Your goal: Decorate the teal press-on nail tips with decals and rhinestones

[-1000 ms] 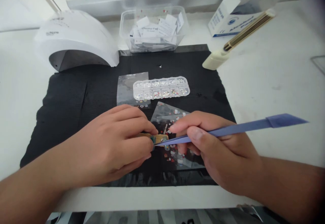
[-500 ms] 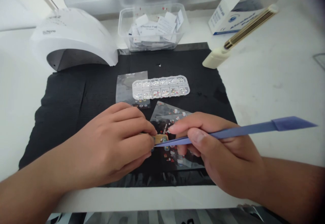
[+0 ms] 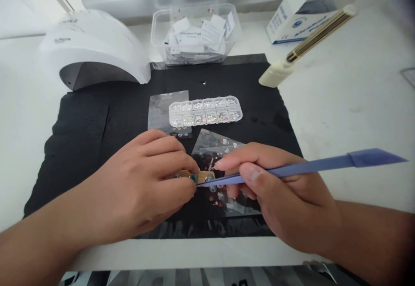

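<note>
My left hand (image 3: pixel 152 182) is closed around a small wooden stick (image 3: pixel 202 175) that carries shiny teal press-on nails (image 3: pixel 211 184); its fingers hide part of the stick. Pinched between the thumb and forefinger of my right hand (image 3: pixel 275 182) are purple tweezers (image 3: pixel 298 168). Their tips meet the stick beside my left fingertips; whether they grip anything is too small to tell. Under both hands lie clear sticker sheets (image 3: pixel 223 199) with small red and white figures. Just beyond is a clear compartment case (image 3: pixel 205 111) of rhinestones, partly on another clear packet (image 3: pixel 162 108).
A black mat (image 3: pixel 81 134) covers the middle of the white table (image 3: pixel 350 117). Behind it stand a white nail lamp (image 3: pixel 97 43), a plastic tub (image 3: pixel 194 54) of alcohol pads and an alcohol pad box (image 3: pixel 288 22). A cream bottle with a gold handle (image 3: pixel 275 74) stands at the right.
My left fingers have shifted slightly left along the stick, uncovering more of it and a teal nail. My right hand and the tweezers have barely moved.
</note>
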A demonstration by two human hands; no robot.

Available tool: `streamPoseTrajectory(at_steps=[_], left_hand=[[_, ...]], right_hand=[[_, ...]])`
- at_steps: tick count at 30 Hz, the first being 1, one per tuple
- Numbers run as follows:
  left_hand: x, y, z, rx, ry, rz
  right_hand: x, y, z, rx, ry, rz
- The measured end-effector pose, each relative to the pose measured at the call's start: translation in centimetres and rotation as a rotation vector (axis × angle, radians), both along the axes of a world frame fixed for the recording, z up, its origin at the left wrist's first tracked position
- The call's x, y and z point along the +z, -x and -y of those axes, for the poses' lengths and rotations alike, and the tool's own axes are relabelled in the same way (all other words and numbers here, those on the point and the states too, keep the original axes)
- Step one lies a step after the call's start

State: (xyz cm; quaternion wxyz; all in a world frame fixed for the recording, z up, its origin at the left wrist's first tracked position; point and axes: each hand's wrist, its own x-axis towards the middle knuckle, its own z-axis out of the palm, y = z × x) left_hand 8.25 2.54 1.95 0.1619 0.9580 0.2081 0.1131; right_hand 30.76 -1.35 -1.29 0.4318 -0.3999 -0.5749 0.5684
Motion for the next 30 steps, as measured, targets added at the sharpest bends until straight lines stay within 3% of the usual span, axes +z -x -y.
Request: streamPoseTrajectory(at_steps=[13, 30], left_hand=[[0.2, 0.0, 0.1, 0.015, 0.002, 0.016], [0.2, -0.1, 0.3, 0.023, -0.010, 0.044]], right_hand=[[0.1, -0.2, -0.2, 0.023, -0.020, -0.015], [0.8, -0.6, -1.5, -0.121, 0.040, -0.192]])
